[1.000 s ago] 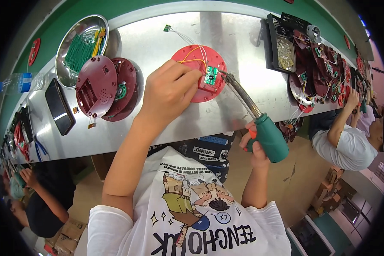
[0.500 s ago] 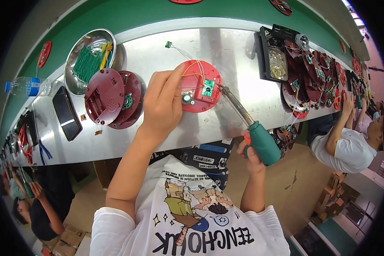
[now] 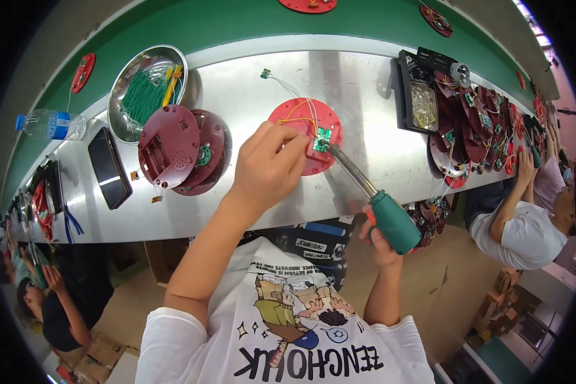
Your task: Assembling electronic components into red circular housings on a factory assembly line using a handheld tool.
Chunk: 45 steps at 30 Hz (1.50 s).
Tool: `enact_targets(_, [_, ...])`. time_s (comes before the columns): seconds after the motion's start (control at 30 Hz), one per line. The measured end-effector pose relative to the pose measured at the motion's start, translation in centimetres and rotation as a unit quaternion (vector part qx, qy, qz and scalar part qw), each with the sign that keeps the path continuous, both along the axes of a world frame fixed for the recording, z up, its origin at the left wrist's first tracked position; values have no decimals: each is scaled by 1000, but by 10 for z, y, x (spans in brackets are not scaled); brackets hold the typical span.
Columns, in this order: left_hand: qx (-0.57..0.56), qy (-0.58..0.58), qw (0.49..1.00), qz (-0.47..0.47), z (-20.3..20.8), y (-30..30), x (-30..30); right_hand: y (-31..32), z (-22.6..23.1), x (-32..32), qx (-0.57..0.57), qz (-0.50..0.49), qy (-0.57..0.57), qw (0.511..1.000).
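A red round plastic plate [image 3: 331, 118] lies on the metal bench in front of me. On it sits a small green circuit board [image 3: 323, 139] with yellow and white wires. My left hand [image 3: 269, 160] reaches over the plate's left part, its thumb and fingers pinched together close beside the board; what they hold is hidden or too small to name. Held in my right hand [image 3: 383, 243] is a soldering iron [image 3: 395, 221] with a green handle. Its tip meets or nearly meets the board's right side. A smaller green board [image 3: 265, 73] hangs on white wires beyond the plate.
Dark red round housings [image 3: 169, 144] are stacked to the left, near a steel bowl [image 3: 115, 118] of green and yellow wires. A phone [image 3: 109, 168] and plastic bottle [image 3: 51, 125] lie farther left. At right stand a black tray [image 3: 406, 93] and piled dark red plates [image 3: 477, 121]. People sit on both sides.
My left hand has left the plate's left edge and come in beside the circuit board, fingers now pinched. The iron's tip stays by the board. The whole view has shifted slightly.
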<state>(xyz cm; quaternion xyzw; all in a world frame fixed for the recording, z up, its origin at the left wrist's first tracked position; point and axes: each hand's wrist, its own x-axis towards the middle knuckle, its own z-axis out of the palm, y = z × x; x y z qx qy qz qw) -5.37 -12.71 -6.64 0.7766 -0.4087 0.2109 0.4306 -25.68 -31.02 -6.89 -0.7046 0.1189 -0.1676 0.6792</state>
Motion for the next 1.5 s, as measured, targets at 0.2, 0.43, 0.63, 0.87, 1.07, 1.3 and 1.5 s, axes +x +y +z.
enact_targets(0.2, [11,-9,1000,-18,-7,-2,4,-1,-3,-3,-28,11,29,999])
enact_targets(0.43, [11,-5,1000,-24,-7,-1,4,2,2,3,-29,14,18,999])
enact_targets(0.63, [20,2,1000,-23,-7,-1,4,0,2,2,-4,18,6,1000])
enact_targets(0.87, [10,-1,1000,-25,-10,-2,5,-4,-9,-4,8,0,18,1000])
enact_targets(1.07, [9,-1,1000,-28,-8,-1,5,-3,-4,-5,25,-28,-3,999])
enact_targets(1.3, [8,0,1000,-26,-8,-1,5,-4,-6,-5,24,-37,-17,999])
enact_targets(1.5, [44,50,998,-15,-1,1,2,-12,-10,-2,13,-43,-59,997])
